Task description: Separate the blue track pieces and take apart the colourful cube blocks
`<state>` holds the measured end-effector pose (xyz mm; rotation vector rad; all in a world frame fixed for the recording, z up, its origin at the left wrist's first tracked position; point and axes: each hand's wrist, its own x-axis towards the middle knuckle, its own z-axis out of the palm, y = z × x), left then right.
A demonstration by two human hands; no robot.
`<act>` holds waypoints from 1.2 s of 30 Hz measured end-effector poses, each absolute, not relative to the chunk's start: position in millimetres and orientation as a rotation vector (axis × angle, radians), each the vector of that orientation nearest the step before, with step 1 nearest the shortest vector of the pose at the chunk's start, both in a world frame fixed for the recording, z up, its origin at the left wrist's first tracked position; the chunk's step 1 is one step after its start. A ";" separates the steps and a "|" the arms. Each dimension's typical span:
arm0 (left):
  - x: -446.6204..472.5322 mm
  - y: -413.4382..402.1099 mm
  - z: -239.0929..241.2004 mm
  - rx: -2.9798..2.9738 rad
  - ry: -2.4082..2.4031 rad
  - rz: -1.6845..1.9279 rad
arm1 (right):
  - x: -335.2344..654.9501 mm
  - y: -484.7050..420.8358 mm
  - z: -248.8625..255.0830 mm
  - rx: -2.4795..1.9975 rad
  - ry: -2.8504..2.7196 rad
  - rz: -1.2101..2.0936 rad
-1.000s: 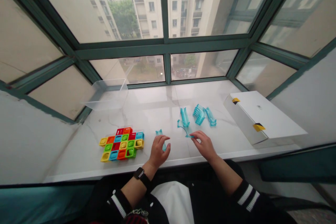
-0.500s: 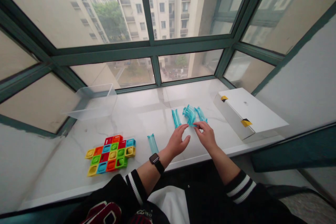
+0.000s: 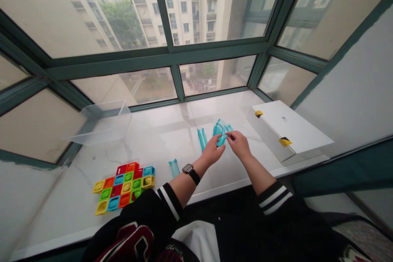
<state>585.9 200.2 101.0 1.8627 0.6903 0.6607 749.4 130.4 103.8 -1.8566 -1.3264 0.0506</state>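
Observation:
Both my hands meet at a cluster of clear teal curved track pieces [image 3: 220, 127] on the white marble sill. My left hand [image 3: 212, 151] reaches in from the left, its fingers curled and pinching a teal piece. My right hand [image 3: 238, 144] closes its fingers on the same cluster from the right. A straight teal track piece [image 3: 202, 138] lies just left of my hands. Another short teal track piece [image 3: 174, 167] lies nearer the sill's front edge. A flat block of coloured cube tiles [image 3: 124, 187] sits at the front left.
A clear plastic bin [image 3: 101, 123] stands at the back left by the window. A white cardboard box [image 3: 285, 131] with yellow-black tape lies at the right. The sill [image 3: 159, 131] ends at green window frames behind and drops off at the front.
My left hand let go of the short teal piece and moved right to the curved pieces. My right hand moved back to the cluster too. The view shifted right.

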 end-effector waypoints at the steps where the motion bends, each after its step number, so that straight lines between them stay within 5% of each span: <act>1: 587.5 201.3 100.8 1.846 0.710 0.645 | 750.6 132.6 102.2 -1.864 -1.331 0.057; 36: 590.6 204.9 84.1 1.776 0.761 0.661 | 748.1 138.7 101.2 -1.886 -1.405 0.116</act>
